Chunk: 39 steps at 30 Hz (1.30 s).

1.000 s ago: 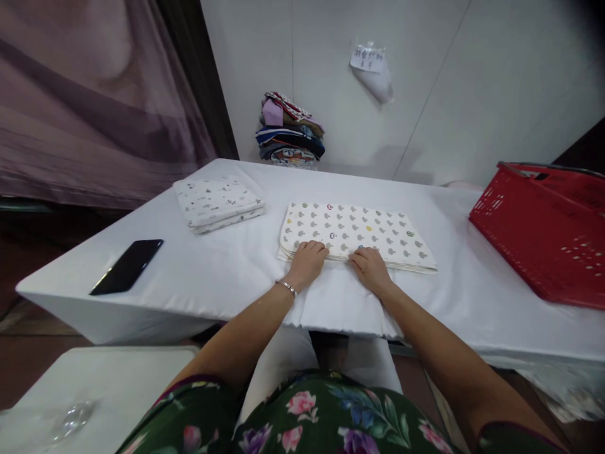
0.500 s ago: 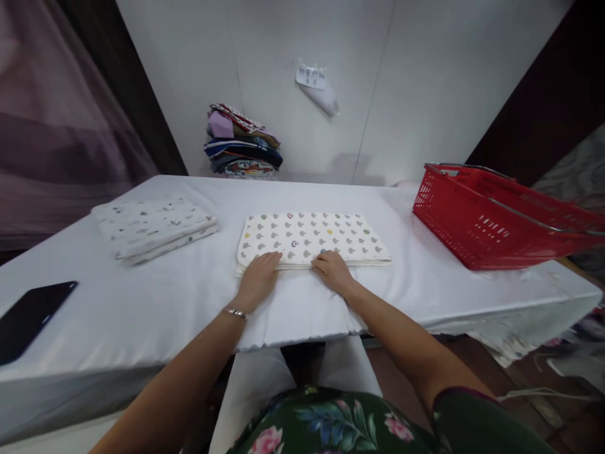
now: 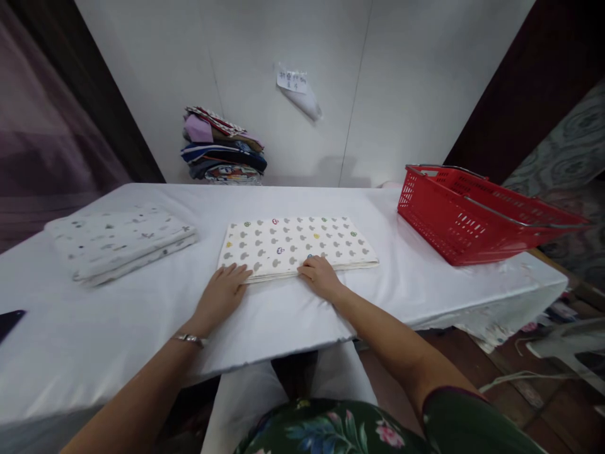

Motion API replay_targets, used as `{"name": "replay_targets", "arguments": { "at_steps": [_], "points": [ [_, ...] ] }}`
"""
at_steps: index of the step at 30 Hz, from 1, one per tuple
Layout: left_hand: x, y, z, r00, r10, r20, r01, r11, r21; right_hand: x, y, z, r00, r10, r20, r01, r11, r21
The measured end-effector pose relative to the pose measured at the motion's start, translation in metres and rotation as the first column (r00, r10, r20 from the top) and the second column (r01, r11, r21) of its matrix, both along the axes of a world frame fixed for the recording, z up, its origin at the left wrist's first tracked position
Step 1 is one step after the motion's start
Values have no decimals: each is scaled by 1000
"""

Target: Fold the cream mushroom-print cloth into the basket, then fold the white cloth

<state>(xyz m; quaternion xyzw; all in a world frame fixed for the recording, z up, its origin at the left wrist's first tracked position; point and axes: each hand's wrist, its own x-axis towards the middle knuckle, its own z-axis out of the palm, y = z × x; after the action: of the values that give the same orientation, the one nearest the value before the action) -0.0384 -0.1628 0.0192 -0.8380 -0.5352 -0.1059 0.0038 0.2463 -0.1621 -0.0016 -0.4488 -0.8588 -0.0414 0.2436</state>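
Observation:
A folded white cloth (image 3: 295, 243) with grey, red, green and yellow prints lies flat in the middle of the white-covered table. My left hand (image 3: 224, 293) rests on its near left corner, fingers extended and slightly apart. At the middle of the near edge, my right hand (image 3: 320, 276) touches the cloth, its fingers curled close together over the edge; whether they pinch any layer is hard to tell. Another folded cloth (image 3: 123, 239), white with small dark prints, lies to the left, touched by neither hand.
A red basket (image 3: 477, 217) stands at the right of the white-covered table (image 3: 278, 323). Against the back wall is a stack of folded fabrics (image 3: 224, 148). A dark phone (image 3: 8, 323) is partly visible at the left edge. A paper sign (image 3: 292, 81) hangs on the wall.
The view has turned to the right, so most things appear further left. My left hand has slid left along the near edge to the cloth's corner. My right hand stays at the near edge.

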Motion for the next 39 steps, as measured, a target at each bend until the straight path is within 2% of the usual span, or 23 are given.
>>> {"name": "replay_targets", "arguments": {
  "at_steps": [3, 6, 9, 12, 14, 16, 18, 20, 22, 23, 28, 32, 34, 37, 39],
  "points": [
    [7, 6, 12, 995, 60, 79, -55, 997, -61, 0, 2, -2, 1000, -5, 0, 5, 1000, -10],
    [19, 16, 18, 988, 103, 113, -106, 994, 20, -3, 2, -3, 1000, -9, -11, 9, 1000, -18],
    [30, 24, 9, 991, 118, 63, -125, 986, 111, -1, 0, -1, 999, 18, -37, -18, 1000, -23],
    [32, 26, -6, 993, 112, 43, -118, 974, 192, 21, -5, 6, 994, 68, -82, -68, 998, -9],
    [31, 25, -11, 994, 93, 60, -104, 970, 218, 51, -9, 14, 989, -7, -151, 10, 1000, 15],
    [30, 25, -12, 993, 88, 75, -102, 972, 214, 88, -13, 22, 938, -209, -276, 217, 976, -2],
    [30, 25, -12, 992, 102, 69, -114, 972, 203, 124, -17, 30, 813, -461, -356, 448, 885, -124],
    [31, 26, -11, 992, 117, 45, -124, 970, 208, 152, -20, 36, 657, -695, -292, 601, 716, -355],
    [31, 27, -11, 993, 118, 27, -121, 968, 219, 168, -22, 38, 551, -814, -185, 652, 558, -513],
    [31, 27, -11, 993, 118, 22, -120, 968, 221, 172, -22, 37, 527, -837, -146, 655, 510, -558],
    [29, 25, -11, 992, 126, 17, -126, 969, 213, 177, -12, 32, 515, -854, -75, 608, 425, -670],
    [28, 26, -11, 994, 103, 44, -111, 969, 220, 178, -2, 37, 516, -854, -62, 569, 396, -721],
    [28, 26, -12, 994, 99, 44, -106, 970, 219, 178, 1, 40, 521, -849, -94, 554, 419, -719],
    [28, 25, -11, 994, 96, 53, -105, 971, 215, 178, 2, 41, 519, -837, -175, 554, 485, -677],
    [28, 25, -10, 993, 98, 67, -110, 971, 211, 178, 1, 37, 510, -838, -192, 569, 496, -656]
  ]
}}
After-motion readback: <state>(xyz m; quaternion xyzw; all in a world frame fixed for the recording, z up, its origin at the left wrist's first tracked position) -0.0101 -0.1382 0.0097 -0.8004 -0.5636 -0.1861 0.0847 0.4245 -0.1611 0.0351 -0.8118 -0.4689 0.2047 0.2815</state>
